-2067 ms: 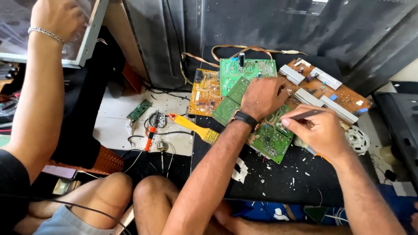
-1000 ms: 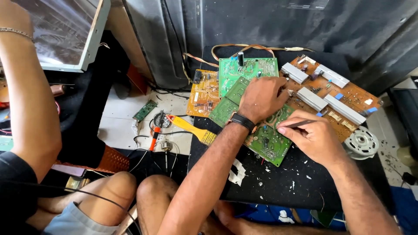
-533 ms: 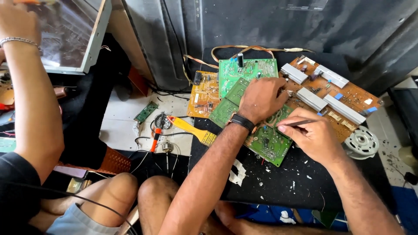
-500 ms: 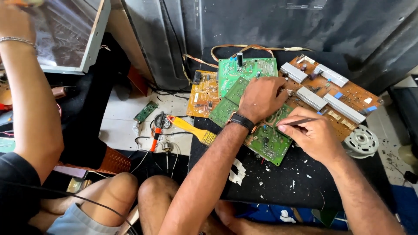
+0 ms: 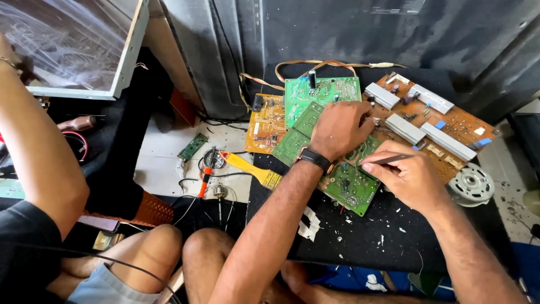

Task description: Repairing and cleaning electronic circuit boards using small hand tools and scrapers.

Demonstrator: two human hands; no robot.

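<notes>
The left hand (image 5: 340, 128) lies flat and open on the green board (image 5: 349, 183), pressing it down. The right hand (image 5: 408, 174), just beside it, pinches a thin tool (image 5: 388, 160) whose tip touches the board.

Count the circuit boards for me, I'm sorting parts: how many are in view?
5: a green board under the left hand, another green one behind it, a yellow one to its left, a brown one on the right, a small green strip on the floor. More may be hidden.
</notes>
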